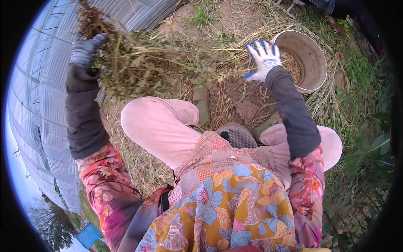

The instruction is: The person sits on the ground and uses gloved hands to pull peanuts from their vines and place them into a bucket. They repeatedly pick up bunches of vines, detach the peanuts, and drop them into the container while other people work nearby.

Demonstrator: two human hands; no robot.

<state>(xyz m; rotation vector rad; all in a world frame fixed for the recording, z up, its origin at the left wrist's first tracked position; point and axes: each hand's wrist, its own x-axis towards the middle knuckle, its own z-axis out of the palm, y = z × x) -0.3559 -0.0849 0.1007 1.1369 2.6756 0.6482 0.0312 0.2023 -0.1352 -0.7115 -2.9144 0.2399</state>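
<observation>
My left hand (86, 50), in a grey glove, is closed around the root end of a bundle of uprooted, leafy peanut plants (138, 66). The bundle stretches rightward over the ground, and part of it is blurred. My right hand (263, 61), in a white glove with blue fingertips, is spread with nothing in it. It is just left of the rim of a pale bucket (315, 63). Peanuts in their shells (292, 66) lie at the bottom of the bucket. A few loose pods (222, 94) lie on the soil between my boots.
A plastic-covered greenhouse (47, 110) rises at the left. Dry straw (324, 104) surrounds the bucket. A round dark seat or container (237, 135) is between my legs. Part of another person (343, 9) shows at the top right. Green plants (377, 148) border the right side.
</observation>
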